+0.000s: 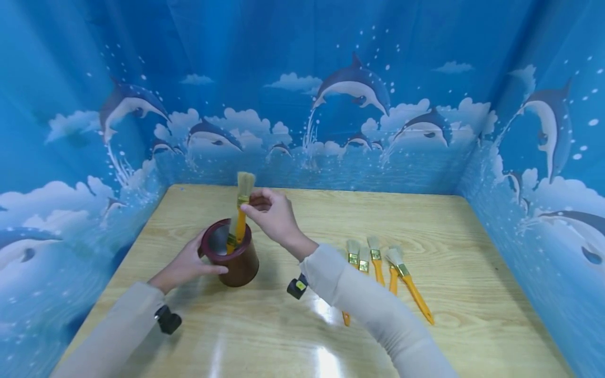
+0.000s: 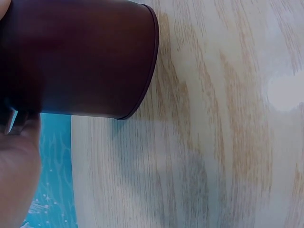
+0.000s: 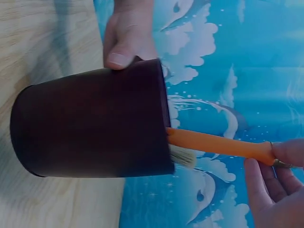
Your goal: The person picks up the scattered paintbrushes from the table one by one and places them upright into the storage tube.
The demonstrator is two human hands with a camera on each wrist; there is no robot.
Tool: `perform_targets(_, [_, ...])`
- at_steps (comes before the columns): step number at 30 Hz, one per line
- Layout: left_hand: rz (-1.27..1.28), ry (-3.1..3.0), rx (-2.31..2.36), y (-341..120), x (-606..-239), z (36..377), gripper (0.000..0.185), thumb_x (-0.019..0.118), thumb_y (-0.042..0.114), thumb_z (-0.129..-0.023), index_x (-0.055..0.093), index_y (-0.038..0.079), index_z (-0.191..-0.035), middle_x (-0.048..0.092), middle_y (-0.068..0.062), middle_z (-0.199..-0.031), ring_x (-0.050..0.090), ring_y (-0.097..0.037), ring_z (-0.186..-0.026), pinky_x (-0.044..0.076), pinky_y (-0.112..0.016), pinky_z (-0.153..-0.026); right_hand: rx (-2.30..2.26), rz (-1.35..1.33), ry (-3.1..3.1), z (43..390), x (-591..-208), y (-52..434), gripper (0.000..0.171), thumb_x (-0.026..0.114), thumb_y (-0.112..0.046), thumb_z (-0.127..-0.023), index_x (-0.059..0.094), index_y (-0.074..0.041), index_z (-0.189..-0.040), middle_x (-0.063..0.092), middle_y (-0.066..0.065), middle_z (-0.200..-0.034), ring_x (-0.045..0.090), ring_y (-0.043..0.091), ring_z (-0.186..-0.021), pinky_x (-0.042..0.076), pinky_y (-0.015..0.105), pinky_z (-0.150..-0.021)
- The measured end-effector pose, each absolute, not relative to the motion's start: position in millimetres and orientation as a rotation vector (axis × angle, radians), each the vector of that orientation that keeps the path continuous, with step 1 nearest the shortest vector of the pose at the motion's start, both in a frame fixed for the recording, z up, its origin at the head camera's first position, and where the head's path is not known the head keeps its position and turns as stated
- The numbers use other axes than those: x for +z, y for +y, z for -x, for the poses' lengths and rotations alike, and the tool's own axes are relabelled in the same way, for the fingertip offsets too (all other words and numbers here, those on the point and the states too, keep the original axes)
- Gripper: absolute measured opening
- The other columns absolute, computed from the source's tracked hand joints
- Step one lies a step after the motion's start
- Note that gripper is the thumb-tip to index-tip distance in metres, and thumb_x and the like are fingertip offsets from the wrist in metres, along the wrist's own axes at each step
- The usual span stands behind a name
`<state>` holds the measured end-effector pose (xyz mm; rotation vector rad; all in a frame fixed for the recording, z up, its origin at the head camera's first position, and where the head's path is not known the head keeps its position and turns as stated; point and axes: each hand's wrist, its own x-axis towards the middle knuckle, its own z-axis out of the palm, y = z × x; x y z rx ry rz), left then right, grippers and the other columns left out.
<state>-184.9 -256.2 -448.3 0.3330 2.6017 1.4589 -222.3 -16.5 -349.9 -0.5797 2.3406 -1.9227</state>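
Note:
A dark brown cup-shaped holder [image 1: 241, 268] stands on the left of the table. My left hand [image 1: 191, 262] grips its left side near the rim, thumb along the front. Between thumb and fingers, my right hand [image 1: 274, 212] pinches a paintbrush [image 1: 241, 218] near its metal band, bristles up. The orange handle [image 3: 213, 141] of that brush reaches down past the holder's rim, and its lower end is hidden inside. Another paintbrush [image 1: 231, 239] leans inside the holder, its pale bristles [image 3: 184, 156] showing just over the rim in the right wrist view.
Several paintbrushes [image 1: 416, 296] with orange handles lie on the wooden table [image 1: 302, 325] to the right, partly covered by my right sleeve [image 1: 359, 299]. A blue curtain [image 1: 283, 52] printed with dolphins hangs behind the table and along both sides.

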Motion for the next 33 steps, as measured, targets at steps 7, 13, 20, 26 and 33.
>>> perform_targets(7, [-0.353,2.600,1.477,-257.3,-447.9,184.2,0.104,0.086,0.028,-0.070,0.023,0.012,-0.151,0.036,-0.013,-0.149,0.037,-0.034,-0.134,0.036,-0.059,-0.105,-1.846,0.626,2.373,219.2,-360.0,-23.2,0.023,0.069,-0.018,-0.089,0.065,-0.005,-0.109,0.069,0.008,-0.103,0.066,0.014,-0.090,0.056,0.022,-0.076])
perform_targets(13, [-0.366,2.592,1.470,-257.7,-447.8,184.2,0.103,0.085,0.029,-0.072,0.022,0.012,-0.152,0.035,-0.013,-0.150,0.036,-0.034,-0.135,0.036,-0.059,-0.105,-1.758,0.674,2.373,218.8,-366.1,-21.2,0.025,0.069,-0.020,-0.090,0.066,-0.006,-0.111,0.069,0.006,-0.105,0.066,0.013,-0.093,0.055,0.021,-0.079])
perform_targets(20, [-0.320,2.573,1.442,-258.0,-446.1,182.3,0.099,0.084,0.028,-0.074,0.025,0.003,-0.149,0.037,-0.020,-0.147,0.037,-0.039,-0.134,0.034,-0.057,-0.108,-1.729,0.615,2.298,227.8,-372.9,4.8,0.033,0.067,-0.019,-0.091,0.064,-0.009,-0.122,0.067,0.006,-0.117,0.065,0.017,-0.104,0.054,0.025,-0.086])
perform_targets(26, [-0.287,2.560,1.418,-259.0,-445.4,182.2,0.105,0.084,0.031,-0.073,0.019,0.007,-0.152,0.032,-0.020,-0.151,0.031,-0.041,-0.137,0.029,-0.059,-0.110,-1.730,0.431,2.297,235.5,-380.5,43.7,0.036,0.067,-0.020,-0.091,0.062,-0.009,-0.125,0.064,0.009,-0.122,0.063,0.018,-0.107,0.054,0.030,-0.090])
perform_targets(33, [-0.264,2.554,1.409,-258.9,-446.2,183.4,0.107,0.084,0.033,-0.072,0.019,0.007,-0.152,0.031,-0.019,-0.151,0.031,-0.041,-0.137,0.030,-0.059,-0.110,-1.792,0.256,2.252,242.3,-397.0,95.9,0.044,0.065,-0.023,-0.092,0.055,-0.008,-0.133,0.057,0.015,-0.130,0.057,0.025,-0.117,0.049,0.038,-0.099])
